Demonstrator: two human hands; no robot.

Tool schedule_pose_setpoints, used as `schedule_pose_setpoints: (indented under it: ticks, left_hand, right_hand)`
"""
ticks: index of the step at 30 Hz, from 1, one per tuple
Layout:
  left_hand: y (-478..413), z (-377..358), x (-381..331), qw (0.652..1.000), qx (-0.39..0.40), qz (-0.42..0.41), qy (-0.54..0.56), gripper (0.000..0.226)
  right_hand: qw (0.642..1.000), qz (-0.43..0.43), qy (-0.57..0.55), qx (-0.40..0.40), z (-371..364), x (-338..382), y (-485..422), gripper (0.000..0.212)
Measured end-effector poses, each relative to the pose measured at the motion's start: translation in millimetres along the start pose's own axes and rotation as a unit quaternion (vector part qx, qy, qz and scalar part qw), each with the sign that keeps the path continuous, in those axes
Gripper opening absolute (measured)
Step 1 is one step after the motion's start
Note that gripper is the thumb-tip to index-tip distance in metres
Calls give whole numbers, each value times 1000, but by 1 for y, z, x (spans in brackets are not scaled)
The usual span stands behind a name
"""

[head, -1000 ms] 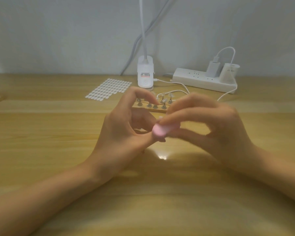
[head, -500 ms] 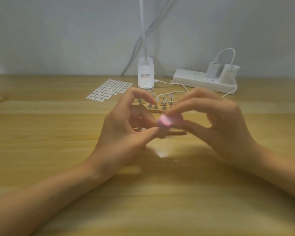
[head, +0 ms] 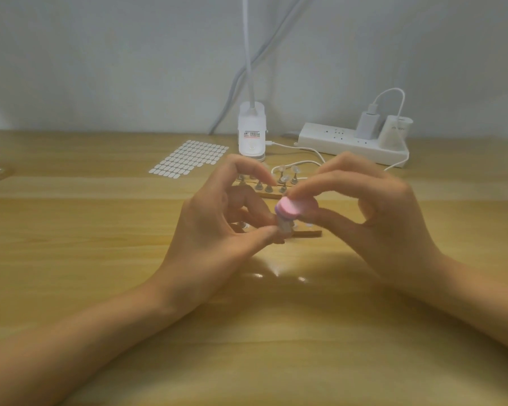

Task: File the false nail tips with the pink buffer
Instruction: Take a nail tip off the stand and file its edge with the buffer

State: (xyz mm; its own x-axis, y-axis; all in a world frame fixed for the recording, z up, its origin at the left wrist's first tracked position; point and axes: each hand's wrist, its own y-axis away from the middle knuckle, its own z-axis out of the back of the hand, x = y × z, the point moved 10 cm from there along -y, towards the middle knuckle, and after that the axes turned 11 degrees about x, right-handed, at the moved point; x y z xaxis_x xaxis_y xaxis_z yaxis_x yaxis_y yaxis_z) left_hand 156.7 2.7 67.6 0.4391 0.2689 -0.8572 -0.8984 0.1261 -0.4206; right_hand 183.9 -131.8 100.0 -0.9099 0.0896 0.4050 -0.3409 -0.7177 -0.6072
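Vs. a sec ago, the pink buffer [head: 292, 208] sits a bit higher and further to the person's right, and it's sharp now rather than smeared. So the stroke looks to be at its top or at a pause. The right hand [head: 376, 218] rides up with it, index finger on top and thumb below, pinching the buffer w/ its rounded end pointing at the left hand. A purple layer shows under the pink.

The left hand [head: 217, 230] barely shifts. Thumb and a fingertip pinch the false nail tip [head: 285, 227], a small clear piece just under the buffer's end. Touching or a hair apart? Can't tell. Whether the tip sits on a stand is also unclear.

Meaning for the task: filing on this tip is prob mid-way, w/ short back-and-forth passes and no sign of swapping tips yet. A wooden strip [head: 308, 233] lies on the surface [head: 100, 259] right behind the hands. Further back, more tips on stands [head: 282, 180] wait, so likely several are left to do.

Risk: the tip is tiny, and a hard pass could flick it out of the pinch.
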Motion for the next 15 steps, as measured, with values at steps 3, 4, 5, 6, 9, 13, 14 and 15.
schedule_pose_setpoints:
  ticks: [3, 4, 5, 6, 9, 13, 14, 15]
  left_hand:
    - [1, -3, 0, 1000, 10, -7, 15, 44]
    - [1, -3, 1, 1000, 10, -6, 17, 45]
    - [1, -2, 2, 1000, 7, -4, 18, 46]
    - [1, -1, 3, 1000, 3, -2, 16, 47]
    - [1, -2, 3, 1000, 6, -4, 23, 44]
    - [1, -1, 5, 1000, 3, 4, 19, 46]
    - [1, -1, 5, 1000, 1, 5, 21, 48]
    - [1, -2, 4, 1000, 2, 3, 28, 48]
  right_hand:
    - [999, 36, 14, 33, -9, 10, 0, 16]
    - [999, 30, 18, 29, -7, 8, 0, 17]
    - [1000, 14, 17, 17, -3, 3, 0, 18]
    - [1000, 0, 11, 6, 1, -1, 0, 19]
    - [1000, 20, 4, 20, -6, 4, 1, 19]
    - [1000, 2, 3, 6, 0, -1, 1, 19]
    - [1000, 3, 4, 7, 0, 0, 1, 19]
    - [1000, 14, 6, 17, -4, 3, 1, 18]
